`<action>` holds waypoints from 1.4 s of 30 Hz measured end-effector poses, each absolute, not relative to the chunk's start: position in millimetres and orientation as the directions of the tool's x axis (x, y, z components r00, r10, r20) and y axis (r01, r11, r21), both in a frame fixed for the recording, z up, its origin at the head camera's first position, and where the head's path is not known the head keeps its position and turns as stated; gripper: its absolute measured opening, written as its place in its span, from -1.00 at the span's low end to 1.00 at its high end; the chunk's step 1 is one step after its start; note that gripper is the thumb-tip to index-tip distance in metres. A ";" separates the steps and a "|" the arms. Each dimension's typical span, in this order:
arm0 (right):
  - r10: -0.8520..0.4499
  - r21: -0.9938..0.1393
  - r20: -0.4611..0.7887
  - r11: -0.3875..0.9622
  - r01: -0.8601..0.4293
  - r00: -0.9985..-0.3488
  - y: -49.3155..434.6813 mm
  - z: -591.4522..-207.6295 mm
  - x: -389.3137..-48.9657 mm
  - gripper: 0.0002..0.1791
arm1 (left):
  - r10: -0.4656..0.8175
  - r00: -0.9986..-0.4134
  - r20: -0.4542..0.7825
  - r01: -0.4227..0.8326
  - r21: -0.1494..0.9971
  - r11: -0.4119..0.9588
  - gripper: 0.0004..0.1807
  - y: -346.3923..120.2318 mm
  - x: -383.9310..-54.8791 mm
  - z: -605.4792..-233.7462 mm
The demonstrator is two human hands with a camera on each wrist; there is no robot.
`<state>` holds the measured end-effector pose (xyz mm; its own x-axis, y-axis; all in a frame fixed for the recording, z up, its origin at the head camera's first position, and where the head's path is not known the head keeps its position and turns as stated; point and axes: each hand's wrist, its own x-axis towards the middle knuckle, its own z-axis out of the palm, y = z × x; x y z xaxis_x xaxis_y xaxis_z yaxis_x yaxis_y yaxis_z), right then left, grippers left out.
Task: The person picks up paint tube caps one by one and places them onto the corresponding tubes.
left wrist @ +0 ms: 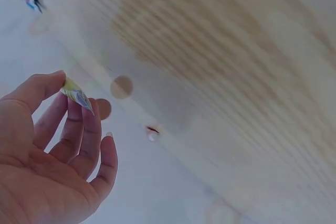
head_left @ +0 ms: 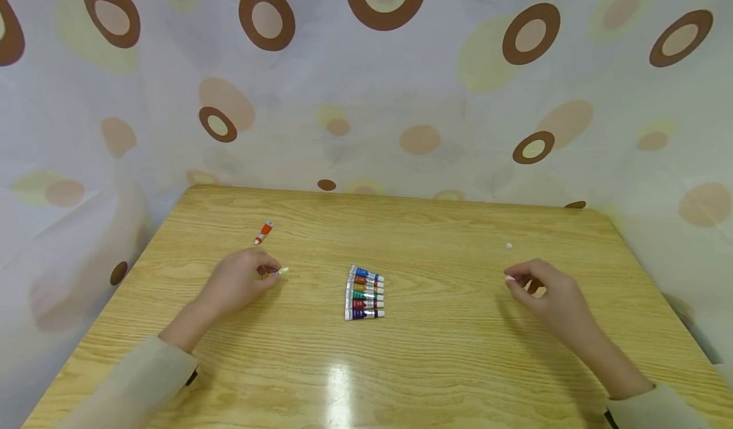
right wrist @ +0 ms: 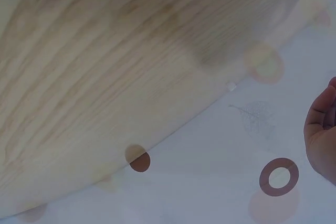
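Observation:
My left hand (head_left: 239,281) pinches a small yellow paint tube (left wrist: 77,96) between thumb and fingers, above the left part of the table. In the head view only the tube's white-tipped end sticks out past the fingertips. On the right, my right hand (head_left: 551,294) pinches a tiny white piece, apparently a tube cap (head_left: 509,278), between thumb and forefinger. The right wrist view catches just part of that hand at its edge. Another small white cap (head_left: 509,246) lies on the table beyond it. Past my left hand lies an orange-red paint tube (head_left: 264,232).
Between the hands, several paint tubes (head_left: 364,295) in blue, brown, ochre, green, red and purple lie side by side, white caps to the right. The wood-grain table (head_left: 435,365) meets a pale hanging sheet (head_left: 366,111) with brown circles along its far edge.

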<state>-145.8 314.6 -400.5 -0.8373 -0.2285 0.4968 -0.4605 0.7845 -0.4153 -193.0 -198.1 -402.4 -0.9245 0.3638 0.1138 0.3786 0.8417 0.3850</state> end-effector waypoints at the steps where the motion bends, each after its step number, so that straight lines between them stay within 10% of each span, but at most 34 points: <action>1: -0.233 -0.419 0.496 0.780 -0.465 -0.837 313.4 -401.6 -145.6 -0.72 | 0.375 -0.920 0.118 0.391 0.379 0.839 -0.88 -194.3 -193.7 -402.3; 16: -0.295 -0.443 0.477 0.733 -0.517 -0.828 274.7 -406.9 -145.9 -0.76 | 0.513 -0.834 0.204 0.550 0.389 0.739 -0.85 -114.7 -185.8 -397.9; 28: -0.323 -0.505 0.502 0.644 -0.575 -0.802 231.2 -397.6 -140.7 -0.76 | 0.647 -0.647 0.404 0.763 0.320 0.562 -0.91 -68.9 -175.2 -380.9; 42: -0.369 -0.492 0.648 0.465 -0.736 -0.666 201.2 -397.2 -133.5 -0.60 | 0.658 -0.599 0.457 0.800 0.306 0.516 -0.94 -45.0 -162.9 -373.4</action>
<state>-133.5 201.2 -397.2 -0.6660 -0.3692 0.6481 -0.7362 0.4649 -0.4918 -162.9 -45.0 -373.4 -0.5988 0.6578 0.4570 0.8002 0.5155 0.3065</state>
